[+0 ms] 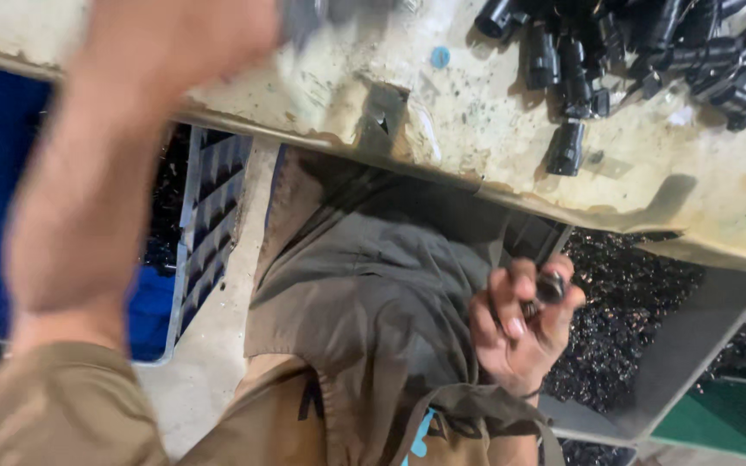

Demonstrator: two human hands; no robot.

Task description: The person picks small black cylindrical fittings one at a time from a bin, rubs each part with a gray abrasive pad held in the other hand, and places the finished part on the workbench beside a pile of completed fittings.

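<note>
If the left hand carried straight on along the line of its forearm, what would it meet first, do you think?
The left hand, blurred at the top edge, reaches up over the worn, cream-coloured worktop. Straight on, it probably meets the blurred dark grey object at its fingertips; depth is unclear.

A worn, pale table (494,147) runs across the top, with a heap of black tubular parts (641,60) near its far right corner. Below its near edge stand a blue slatted crate (209,224) at left and a grey bin (692,345) of dark scraps at right.
</note>
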